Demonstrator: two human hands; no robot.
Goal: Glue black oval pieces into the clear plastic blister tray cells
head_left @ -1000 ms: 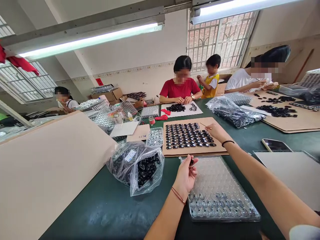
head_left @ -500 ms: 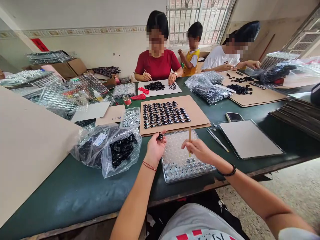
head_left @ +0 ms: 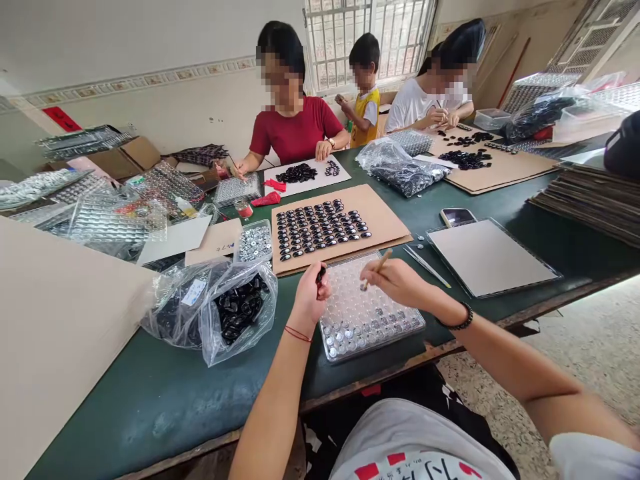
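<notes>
My left hand (head_left: 313, 293) is closed on a small shiny black oval piece (head_left: 321, 274), pinched at the fingertips. My right hand (head_left: 400, 283) grips a thin wooden stick (head_left: 384, 259) that slants down to the left. At the stick's lower tip is a small round silvery piece (head_left: 363, 287). Both hands are above a clear plastic tray (head_left: 345, 359). Small round silvery pieces (head_left: 350, 340) fill the tray's near rows. Behind the tray, black oval pieces (head_left: 320, 230) with silvery centres lie in rows on a brown board (head_left: 383, 213).
An open plastic bag (head_left: 205, 333) of black pieces lies left, near a box of silvery pieces (head_left: 253, 241). Tweezers (head_left: 427, 267), a phone (head_left: 457, 217) and a grey board (head_left: 493, 257) lie right. Two people work across the green table (head_left: 165, 393); another person stands between them.
My right hand has tilted the stick and lifted its tip from the near rows, with a silvery piece on it. My left fingers have turned the black piece. The view has shifted slightly.
</notes>
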